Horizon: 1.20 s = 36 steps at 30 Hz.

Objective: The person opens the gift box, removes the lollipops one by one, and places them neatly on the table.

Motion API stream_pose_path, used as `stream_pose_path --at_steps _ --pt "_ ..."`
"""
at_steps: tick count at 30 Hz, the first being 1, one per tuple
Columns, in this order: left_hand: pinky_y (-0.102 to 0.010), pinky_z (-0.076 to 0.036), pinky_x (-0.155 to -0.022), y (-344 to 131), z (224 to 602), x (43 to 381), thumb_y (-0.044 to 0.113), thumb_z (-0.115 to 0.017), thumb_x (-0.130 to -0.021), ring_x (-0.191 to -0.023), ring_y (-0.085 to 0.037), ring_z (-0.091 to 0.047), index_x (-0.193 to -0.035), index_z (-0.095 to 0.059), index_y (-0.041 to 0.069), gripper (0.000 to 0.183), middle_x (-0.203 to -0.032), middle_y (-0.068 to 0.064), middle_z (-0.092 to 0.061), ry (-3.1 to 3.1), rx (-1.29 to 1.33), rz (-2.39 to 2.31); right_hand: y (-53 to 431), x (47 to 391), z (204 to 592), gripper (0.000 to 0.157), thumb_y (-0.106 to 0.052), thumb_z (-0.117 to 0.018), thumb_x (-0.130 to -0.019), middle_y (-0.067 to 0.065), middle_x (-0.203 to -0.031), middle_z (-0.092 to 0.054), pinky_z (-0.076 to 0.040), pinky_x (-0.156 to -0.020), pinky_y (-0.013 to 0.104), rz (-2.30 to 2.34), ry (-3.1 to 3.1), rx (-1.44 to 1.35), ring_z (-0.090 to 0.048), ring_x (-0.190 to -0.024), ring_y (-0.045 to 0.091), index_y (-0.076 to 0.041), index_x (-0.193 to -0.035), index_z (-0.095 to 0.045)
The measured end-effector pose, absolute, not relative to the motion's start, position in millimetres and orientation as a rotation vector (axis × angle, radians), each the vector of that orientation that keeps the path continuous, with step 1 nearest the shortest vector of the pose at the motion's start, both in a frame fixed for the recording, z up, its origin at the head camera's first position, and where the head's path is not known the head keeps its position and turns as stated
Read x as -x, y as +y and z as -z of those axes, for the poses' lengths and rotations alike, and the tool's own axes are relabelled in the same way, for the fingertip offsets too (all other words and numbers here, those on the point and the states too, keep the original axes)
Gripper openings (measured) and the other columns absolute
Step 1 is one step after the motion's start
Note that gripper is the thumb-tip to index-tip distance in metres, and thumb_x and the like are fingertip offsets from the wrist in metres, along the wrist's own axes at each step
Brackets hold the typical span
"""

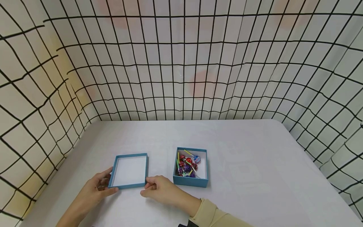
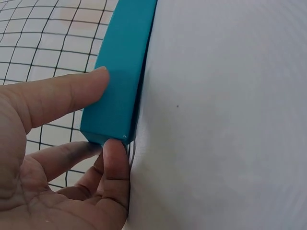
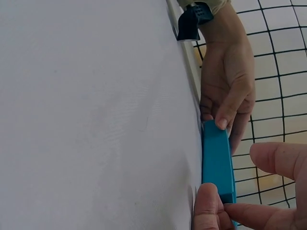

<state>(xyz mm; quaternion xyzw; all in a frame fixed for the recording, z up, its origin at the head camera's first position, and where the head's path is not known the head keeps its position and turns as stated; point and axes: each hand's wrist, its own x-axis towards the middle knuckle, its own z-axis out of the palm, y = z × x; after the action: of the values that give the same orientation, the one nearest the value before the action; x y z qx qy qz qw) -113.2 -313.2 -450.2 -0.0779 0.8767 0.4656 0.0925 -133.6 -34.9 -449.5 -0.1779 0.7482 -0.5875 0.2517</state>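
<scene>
A shallow blue box lid (image 1: 146, 168), white inside, faces up at the left of the table. My left hand (image 1: 97, 186) grips its near left corner. In the left wrist view the thumb (image 2: 81, 91) lies on the lid's blue side (image 2: 117, 81), with other fingers curled around the corner. At the near right corner is my right hand (image 1: 161, 189), its bent fingers holding the lid's edge. The right wrist view shows fingertips (image 3: 207, 194) at that corner, with the thumb spread apart. Right of this hand stands an open blue box (image 1: 190, 181) with several wrapped lollipops (image 1: 187, 164) inside.
A white cloth covers the table (image 1: 255, 170). Black grid netting (image 1: 184, 63) over pale sheeting rises along the back and both sides. The open box sits just beyond my right forearm.
</scene>
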Motion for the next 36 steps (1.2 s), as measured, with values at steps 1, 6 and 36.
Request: stream_pose_path --at_steps 1,6,36 --pt "-0.024 -0.054 -0.082 -313 450 113 0.014 -0.088 -0.089 -0.116 -0.026 -0.062 -0.165 -0.037 0.001 0.093 -0.144 -0.024 -0.055 2.602 0.225 -1.388 -35 134 449 0.056 -0.008 -0.077 -0.096 0.002 -0.103 -0.071 -0.045 -0.069 0.014 1.589 2.038 0.488 -0.058 -0.085 0.004 0.017 -0.143 -0.058" --pt "-0.024 -0.054 -0.081 -313 448 111 0.013 -0.088 -0.089 -0.111 -0.022 -0.063 -0.163 -0.039 -0.002 0.09 -0.136 -0.022 -0.063 2.605 0.208 -1.389 -32 133 443 0.059 -0.01 -0.078 -0.097 0.002 -0.103 -0.07 -0.044 -0.068 0.014 1.546 2.048 0.49 -0.058 -0.085 0.005 0.016 -0.145 -0.056" --pt "-0.021 -0.06 -0.088 -228 405 108 0.02 -0.079 -0.099 -0.115 -0.02 -0.072 -0.146 -0.065 0.016 0.049 -0.128 -0.01 -0.071 2.761 -0.253 -1.504 75 138 381 0.024 -0.026 -0.072 -0.104 -0.001 -0.103 -0.075 -0.053 -0.077 0.021 1.415 2.31 0.757 -0.067 -0.092 0.009 -0.01 -0.122 -0.076"
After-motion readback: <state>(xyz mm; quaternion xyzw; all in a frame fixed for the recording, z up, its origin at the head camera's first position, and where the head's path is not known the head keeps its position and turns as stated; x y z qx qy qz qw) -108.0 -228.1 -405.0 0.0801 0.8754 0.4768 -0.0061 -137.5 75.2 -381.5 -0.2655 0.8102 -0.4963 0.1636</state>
